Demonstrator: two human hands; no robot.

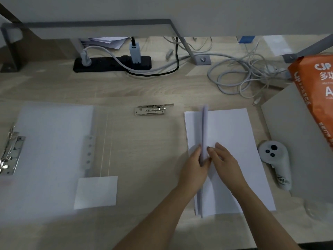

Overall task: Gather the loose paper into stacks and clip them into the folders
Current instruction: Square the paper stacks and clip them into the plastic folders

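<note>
A thin stack of white paper [204, 130] stands on its long edge, upright, on top of a flat white sheet [232, 134] at the right of the desk. My left hand [195, 165] presses against the stack's left face, and my right hand [223, 157] pinches it from the right. A translucent open folder [54, 134] lies at the left, with a metal lever clip [10, 152] at its far left edge and a small white paper [96, 192] on its lower part. A second metal clip [153, 110] sits near the middle, on a clear folder half.
A white game controller [273, 159] lies right of the sheet, beside a grey board [297, 141]. An orange paper ream pack [317, 98] leans at the far right. A black power strip [111, 64] and tangled grey cables [239, 76] lie along the back.
</note>
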